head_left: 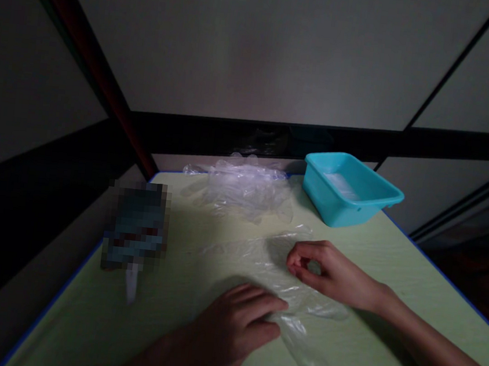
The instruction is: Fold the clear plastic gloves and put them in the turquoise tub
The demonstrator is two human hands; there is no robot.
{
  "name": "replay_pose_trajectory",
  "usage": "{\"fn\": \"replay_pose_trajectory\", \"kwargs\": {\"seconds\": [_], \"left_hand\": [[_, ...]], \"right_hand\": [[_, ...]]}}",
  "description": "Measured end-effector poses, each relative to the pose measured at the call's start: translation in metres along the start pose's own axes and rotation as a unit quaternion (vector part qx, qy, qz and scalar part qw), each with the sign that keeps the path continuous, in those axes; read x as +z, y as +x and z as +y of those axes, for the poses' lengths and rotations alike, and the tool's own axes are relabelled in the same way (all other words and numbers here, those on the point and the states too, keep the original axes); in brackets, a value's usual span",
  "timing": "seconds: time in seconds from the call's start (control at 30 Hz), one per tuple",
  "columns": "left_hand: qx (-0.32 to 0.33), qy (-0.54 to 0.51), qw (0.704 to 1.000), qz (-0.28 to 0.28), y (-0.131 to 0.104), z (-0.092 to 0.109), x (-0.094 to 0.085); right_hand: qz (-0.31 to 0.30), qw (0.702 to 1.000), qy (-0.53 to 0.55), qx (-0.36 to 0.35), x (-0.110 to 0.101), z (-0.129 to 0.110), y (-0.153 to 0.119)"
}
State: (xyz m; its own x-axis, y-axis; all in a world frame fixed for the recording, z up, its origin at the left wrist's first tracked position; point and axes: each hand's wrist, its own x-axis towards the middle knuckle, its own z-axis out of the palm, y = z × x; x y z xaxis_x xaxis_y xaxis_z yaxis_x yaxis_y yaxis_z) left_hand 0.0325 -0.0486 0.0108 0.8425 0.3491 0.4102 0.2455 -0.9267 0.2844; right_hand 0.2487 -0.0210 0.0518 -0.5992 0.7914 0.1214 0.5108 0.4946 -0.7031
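Note:
A clear disposable plastic glove [236,258] lies spread over the middle of the table, its thin finger-like ends reaching toward the right and the near side. My left hand [238,328] rests palm down at the glove's near edge, fingers stretched out and slightly apart. Over the glove's right part, my right hand [326,273] is curled, thumb and fingertips brought together in a ring. Whether any film is caught between those fingertips cannot be made out. Farther back, a loose heap of similar clear plastic gloves [244,186] lies crumpled near the table's far edge.
A turquoise plastic basin [342,211] stands at the back right, with something pale on its floor. On the left sits a blurred-out dark object [137,227] with a white strip below it. The pale green table [158,337] has blue edging and meets a panelled wall [262,51].

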Motion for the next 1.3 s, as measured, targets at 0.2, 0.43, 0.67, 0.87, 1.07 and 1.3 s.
{"fn": "replay_pose_trajectory", "kwargs": {"seconds": [0.2, 0.43, 0.67, 0.87, 1.07, 1.3], "left_hand": [[-0.008, 0.006, 1.0, -0.013, 0.002, 0.002, -0.003], [-0.05, 0.002, 0.999, -0.01, 0.006, 0.003, -0.006], [-0.117, 0.007, 0.991, -0.068, 0.006, 0.005, -0.007], [-0.067, 0.007, 0.983, -0.169, 0.005, 0.004, -0.012], [-0.052, -0.03, 0.974, -0.219, 0.004, 0.004, -0.016], [-0.035, -0.037, 0.973, -0.226, 0.005, 0.005, -0.017]], "right_hand": [[-0.002, 1.0, 0.001, -0.003, 0.0, 0.0, 0.0], [0.028, 1.0, -0.01, -0.001, 0.0, 0.0, 0.001], [0.215, 0.976, -0.034, -0.011, -0.005, 0.002, 0.0], [0.081, 0.985, -0.129, -0.078, 0.005, 0.004, -0.001], [-0.027, 0.965, -0.253, -0.055, 0.026, 0.016, 0.005], [-0.035, 0.956, -0.292, -0.013, 0.032, 0.03, 0.005]]}}
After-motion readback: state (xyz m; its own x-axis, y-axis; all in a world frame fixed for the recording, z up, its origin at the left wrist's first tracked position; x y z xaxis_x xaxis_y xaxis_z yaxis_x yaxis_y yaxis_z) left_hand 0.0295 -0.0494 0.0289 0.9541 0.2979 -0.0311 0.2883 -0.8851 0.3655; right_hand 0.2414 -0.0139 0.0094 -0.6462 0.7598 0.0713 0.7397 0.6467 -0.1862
